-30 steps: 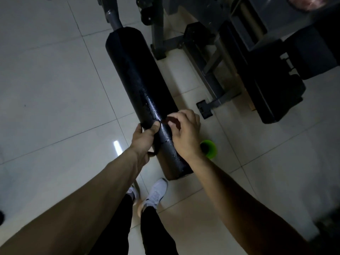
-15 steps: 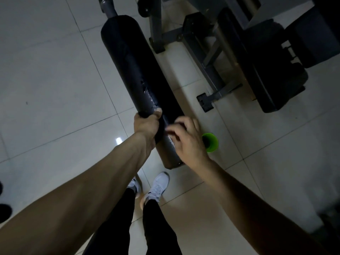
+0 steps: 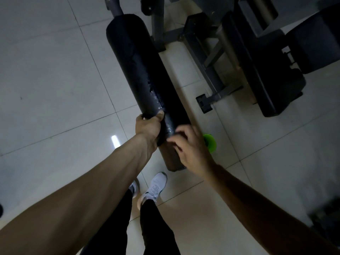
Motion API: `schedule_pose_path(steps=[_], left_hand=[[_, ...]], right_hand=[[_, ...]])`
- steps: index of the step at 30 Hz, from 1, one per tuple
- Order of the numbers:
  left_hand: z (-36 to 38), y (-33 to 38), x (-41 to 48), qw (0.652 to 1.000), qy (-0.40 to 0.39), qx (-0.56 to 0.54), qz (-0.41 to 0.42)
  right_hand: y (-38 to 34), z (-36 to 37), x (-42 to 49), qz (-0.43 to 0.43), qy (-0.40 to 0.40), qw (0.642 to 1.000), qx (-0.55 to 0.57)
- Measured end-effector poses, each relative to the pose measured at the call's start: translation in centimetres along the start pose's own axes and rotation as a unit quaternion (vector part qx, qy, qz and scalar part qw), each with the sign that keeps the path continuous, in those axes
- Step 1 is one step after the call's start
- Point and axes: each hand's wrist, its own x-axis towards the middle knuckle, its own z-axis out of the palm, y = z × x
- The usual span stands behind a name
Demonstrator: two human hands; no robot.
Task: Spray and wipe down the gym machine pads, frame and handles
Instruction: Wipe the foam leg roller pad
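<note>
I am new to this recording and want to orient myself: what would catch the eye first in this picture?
A long black roller pad runs slantwise through the middle, with wet glints on its skin. The left hand grips it near its lower end, with the right hand over it just beside. A bright green object lies on the floor right of that hand.

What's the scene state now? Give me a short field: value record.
left hand: grips the roller pad near its free end, thumb on top
right hand: fingers loosely curled over the pad, holding nothing visible
pad surface: shiny wet-looking streak just beyond the left thumb
green object: on the floor beside the pad, partly hidden by the right hand
machine frame: grey, right of the pad
cloth: none clearly visible; too dark to tell
</note>
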Motion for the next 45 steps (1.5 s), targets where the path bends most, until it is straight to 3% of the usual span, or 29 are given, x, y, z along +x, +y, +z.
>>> schedule_pose_path(steps=[5, 9, 12, 19, 22, 25, 28, 31, 35, 41, 45], left_hand=[[-0.8, 0.8, 0.6, 0.999, -0.005, 0.006, -0.035], [-0.9, 3.4, 2.1, 1.0, -0.004, -0.013, -0.015], [-0.8, 5.9, 3.0, 1.0, -0.014, -0.012, 0.002], [-2.3, 6.1, 4.8, 0.999, -0.044, 0.025, -0.007], [-3.5, 6.6, 6.3, 0.998, -0.047, 0.031, -0.027], [-4.3, 8.4, 7.7, 0.998, -0.046, 0.029, -0.024], [-4.2, 11.2, 8.9, 0.998, -0.055, 0.026, 0.002], [-4.3, 14.3, 10.5, 0.997, -0.068, 0.027, 0.023], [-4.4, 16.2, 11.9, 0.995, -0.094, 0.029, 0.023], [-5.2, 15.8, 12.3, 0.992, -0.127, 0.009, -0.019], [-5.9, 16.4, 12.5, 0.989, -0.147, -0.001, -0.035]], right_hand=[[0.1, 1.1, 4.9, 0.089, 0.05, 0.995, 0.012], [0.1, -0.9, -2.6, 0.015, -0.007, 1.0, 0.02], [0.7, -1.1, -4.2, 0.008, -0.021, 0.999, 0.027], [0.9, 3.2, 14.2, 0.091, 0.129, 0.987, 0.015], [0.4, 3.9, 21.6, 0.155, 0.156, 0.975, 0.029], [0.2, 3.8, 21.4, 0.148, 0.16, 0.976, 0.019], [-0.1, 3.2, 15.6, 0.078, 0.136, 0.988, 0.001], [-0.3, 3.2, 12.7, 0.066, 0.113, 0.991, 0.007], [0.9, 4.6, 18.2, 0.097, 0.119, 0.988, -0.002], [0.7, 4.9, 33.4, 0.16, 0.167, 0.973, 0.008], [0.3, 4.4, 33.3, 0.15, 0.149, 0.977, 0.007]])
